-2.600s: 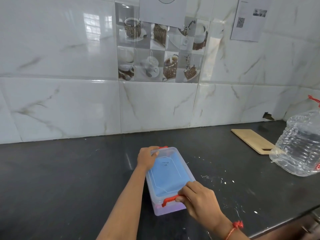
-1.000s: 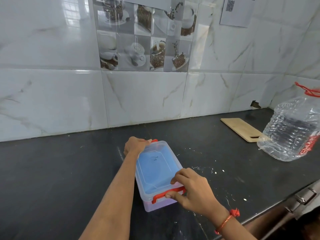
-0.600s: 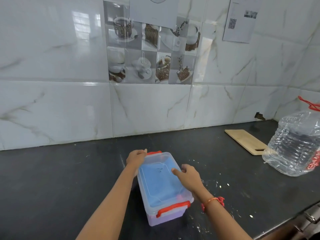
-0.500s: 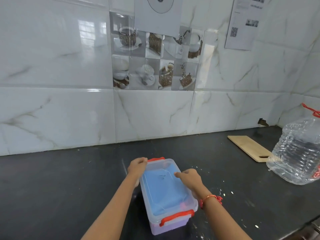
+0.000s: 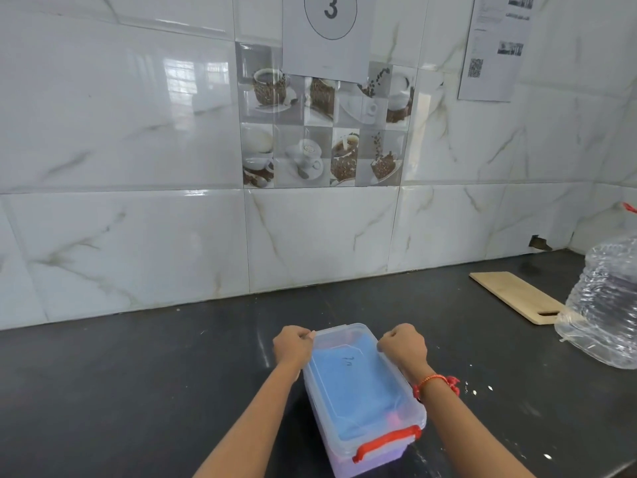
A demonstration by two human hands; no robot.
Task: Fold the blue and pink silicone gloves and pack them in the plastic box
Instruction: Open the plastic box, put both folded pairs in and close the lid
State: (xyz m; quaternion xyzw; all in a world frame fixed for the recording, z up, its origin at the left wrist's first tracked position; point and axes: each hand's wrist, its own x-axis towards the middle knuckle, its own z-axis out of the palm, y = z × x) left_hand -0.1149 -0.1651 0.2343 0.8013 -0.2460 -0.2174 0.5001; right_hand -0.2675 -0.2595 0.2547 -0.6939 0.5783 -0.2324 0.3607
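A clear plastic box (image 5: 403,414) with its lid on lies on the dark counter in front of me. Through the lid the blue glove (image 5: 355,388) shows, and a bit of the pink glove (image 5: 393,417) sits near the box's front right corner. A red latch (image 5: 386,441) is clipped down on the near end. My left hand (image 5: 293,346) grips the far left corner of the box, fingers curled over the rim. My right hand (image 5: 403,346) is curled on the far right edge. The far end's latch is hidden.
A wooden cutting board (image 5: 517,296) lies at the back right by the tiled wall. A large clear water bottle (image 5: 606,305) stands at the right edge. White specks dot the dark counter (image 5: 138,391) to the right of the box.
My right hand left the near red latch and moved across the lid to the far right edge. My left hand stayed at the far left corner. The view tilted upward.
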